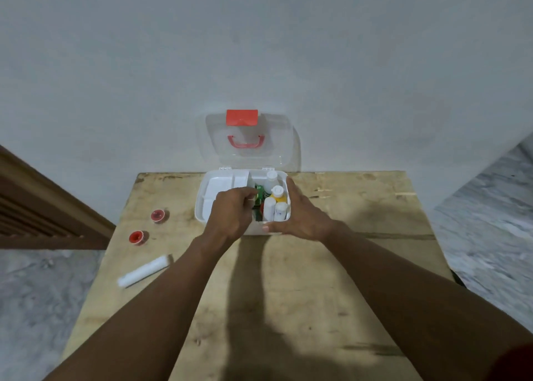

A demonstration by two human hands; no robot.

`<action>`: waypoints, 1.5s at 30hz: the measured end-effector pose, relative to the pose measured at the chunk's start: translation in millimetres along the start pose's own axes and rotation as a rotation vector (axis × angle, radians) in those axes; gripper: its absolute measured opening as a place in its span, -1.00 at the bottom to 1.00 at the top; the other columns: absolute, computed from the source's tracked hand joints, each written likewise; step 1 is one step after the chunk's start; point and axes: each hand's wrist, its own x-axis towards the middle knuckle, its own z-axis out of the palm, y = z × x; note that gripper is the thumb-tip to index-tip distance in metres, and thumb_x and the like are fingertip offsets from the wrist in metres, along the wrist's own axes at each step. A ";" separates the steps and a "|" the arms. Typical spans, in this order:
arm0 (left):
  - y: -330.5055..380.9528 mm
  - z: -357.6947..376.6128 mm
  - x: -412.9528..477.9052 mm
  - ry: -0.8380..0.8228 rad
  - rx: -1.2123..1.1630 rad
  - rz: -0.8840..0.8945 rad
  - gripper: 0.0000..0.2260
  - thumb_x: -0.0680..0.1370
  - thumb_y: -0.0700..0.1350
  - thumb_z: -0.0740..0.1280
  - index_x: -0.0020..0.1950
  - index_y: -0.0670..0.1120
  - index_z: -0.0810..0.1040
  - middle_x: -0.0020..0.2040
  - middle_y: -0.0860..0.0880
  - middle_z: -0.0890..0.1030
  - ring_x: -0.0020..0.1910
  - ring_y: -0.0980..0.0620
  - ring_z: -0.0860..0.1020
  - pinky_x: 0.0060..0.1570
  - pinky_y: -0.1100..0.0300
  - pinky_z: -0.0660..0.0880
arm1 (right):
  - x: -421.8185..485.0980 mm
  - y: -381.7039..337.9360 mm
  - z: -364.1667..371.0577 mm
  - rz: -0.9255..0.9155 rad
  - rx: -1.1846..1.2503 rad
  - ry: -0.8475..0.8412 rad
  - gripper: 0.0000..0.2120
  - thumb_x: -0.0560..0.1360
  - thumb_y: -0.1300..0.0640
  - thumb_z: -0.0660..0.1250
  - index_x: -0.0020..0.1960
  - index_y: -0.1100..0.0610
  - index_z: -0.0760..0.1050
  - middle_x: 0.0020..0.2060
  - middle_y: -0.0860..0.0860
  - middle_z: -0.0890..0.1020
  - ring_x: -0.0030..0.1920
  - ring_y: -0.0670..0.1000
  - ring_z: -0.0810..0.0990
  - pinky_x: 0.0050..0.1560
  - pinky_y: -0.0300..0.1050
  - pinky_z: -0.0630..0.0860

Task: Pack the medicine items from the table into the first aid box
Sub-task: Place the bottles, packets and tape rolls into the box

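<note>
1. We are working at the first aid box (219,191), which is sitting open at the centre of the frame on the far edge of the desk (331,265). Its clear lid (248,150) is standing up against the wall, so the inside is staying free for both hands.
2. Our right hand (302,217) is cupping the box's right near corner, thumb along the front wall and fingers up the side. We judge it is bracing the light box so it is not sliding.
3. Our left hand (230,212) is reaching into the middle of the box, fingers pinched around a small green packet (259,193), seemingly tucking it beside the bottles.
4. Several white bottles (275,207) are standing upright in the right compartment, packed close, probably to save room. The left tray section is looking bare.
5. Toward the left of the frame, three items are waiting on the desk: two red-capped little pots (157,215) and, nearer us, a white tube (144,270) lying on its side. So the packing is looking partly done.
</note>
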 end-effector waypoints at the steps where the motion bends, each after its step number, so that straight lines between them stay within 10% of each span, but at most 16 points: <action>1: 1.1 -0.3 -7.7 0.064 -0.035 -0.020 -0.77 0.55 -0.29 0.28 0.13 -0.16 0.66 0.05 -0.09 0.69 0.01 -0.08 0.63 0.10 0.09 0.53 | -0.2 1.4 1.2 -0.014 -0.010 0.016 0.35 0.07 -0.57 0.44 0.55 -0.22 -0.33 0.57 0.04 0.10 0.51 0.20 0.24 0.43 0.27 0.32; 6: -15.4 -2.7 -51.2 0.295 -0.081 -0.097 -0.73 0.54 -0.29 0.29 0.19 -0.11 0.63 0.14 -0.03 0.65 0.00 0.02 0.62 0.11 0.13 0.53 | -5.3 0.9 -4.2 0.004 -0.062 -0.080 0.26 0.17 -0.64 0.21 0.52 -0.16 -0.48 0.60 -0.08 -0.18 0.60 0.08 -0.07 0.53 0.20 0.11; 13: -64.4 -5.2 -112.7 0.342 -0.016 -0.315 -0.73 0.52 -0.31 0.27 0.16 -0.14 0.62 0.11 -0.07 0.64 0.02 -0.04 0.61 0.09 0.13 0.50 | 1.1 8.7 0.5 0.005 -0.028 -0.087 0.30 0.10 -0.65 0.28 0.47 -0.25 -0.50 0.60 -0.09 -0.15 0.56 0.11 0.14 0.48 0.19 0.25; 21: -118.1 -21.8 -141.9 0.213 0.138 -0.404 -0.74 0.51 -0.26 0.27 0.16 -0.17 0.60 0.09 -0.16 0.62 0.05 -0.17 0.60 0.02 0.00 0.51 | 2.9 12.2 3.7 0.024 -0.064 -0.066 0.20 0.29 -0.51 0.30 0.51 -0.16 -0.49 0.61 0.02 0.03 0.49 0.20 0.31 0.36 0.00 0.31; 29: -173.6 -52.5 -124.6 -0.085 0.445 -0.130 -0.54 0.48 -0.29 0.29 0.37 -0.05 0.46 0.19 -0.24 0.49 0.08 -0.30 0.49 -0.03 -0.08 0.49 | 0.9 0.9 7.9 0.074 0.035 -0.009 0.10 0.45 -0.20 0.42 0.57 -0.09 -0.39 0.58 0.09 0.12 0.50 0.22 0.26 0.49 0.11 0.21; 33: -191.7 -71.4 -116.7 -0.300 0.617 -0.061 -0.36 0.50 -0.29 0.23 0.52 0.15 0.21 0.29 -0.21 0.36 0.15 -0.24 0.42 -0.04 -0.07 0.43 | -1.8 -5.4 6.7 0.086 0.044 -0.027 0.33 0.08 -0.56 0.41 0.55 -0.20 -0.32 0.60 0.00 0.05 0.50 0.19 0.25 0.47 0.23 0.26; 39: -205.0 -82.3 -104.6 -0.391 0.517 -0.022 -0.44 0.59 -0.19 0.22 0.55 0.12 0.17 0.13 -0.20 0.45 0.06 -0.22 0.46 0.04 -0.04 0.45 | 0.2 -5.0 8.6 0.099 0.012 -0.017 0.16 0.32 -0.35 0.45 0.56 -0.17 -0.33 0.60 -0.04 0.01 0.53 0.16 0.21 0.48 0.19 0.25; 45: -194.5 -81.7 -93.9 -0.323 0.256 -0.110 -0.42 0.49 -0.16 0.31 0.49 0.07 0.27 0.03 -0.21 0.54 0.03 -0.22 0.54 -0.10 0.09 0.41 | -2.1 -8.2 6.0 0.155 0.049 -0.025 0.26 0.13 -0.52 0.42 0.53 -0.26 -0.32 0.59 -0.07 0.04 0.53 0.13 0.22 0.47 0.20 0.27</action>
